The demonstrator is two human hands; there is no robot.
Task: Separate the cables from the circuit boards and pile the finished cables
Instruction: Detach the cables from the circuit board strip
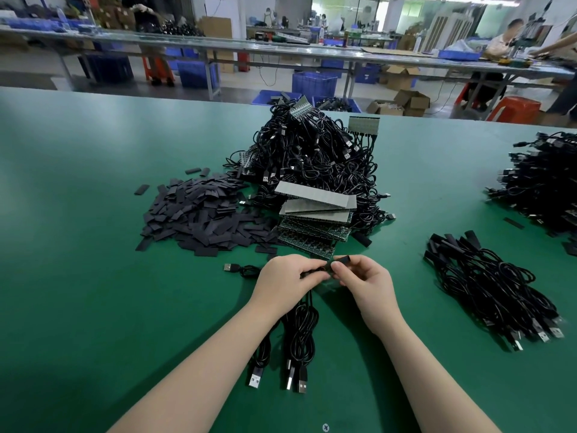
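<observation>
My left hand (282, 281) grips a bunch of black USB cables (299, 332) whose plugs trail toward me on the green table (93, 276). My right hand (362, 281) pinches a black sleeve piece (338, 260) at the top of that bunch, between both hands. Behind them lies a stack of circuit board strips (315, 214) in front of a big tangle of cables with boards attached (312, 157). A pile of finished cables (490, 289) lies to the right.
A heap of flat black sleeve pieces (203, 214) spreads left of the boards. One loose USB cable (237, 269) lies by my left hand. Another cable heap (543, 182) sits at the far right edge. Benches, blue crates and people are beyond the table.
</observation>
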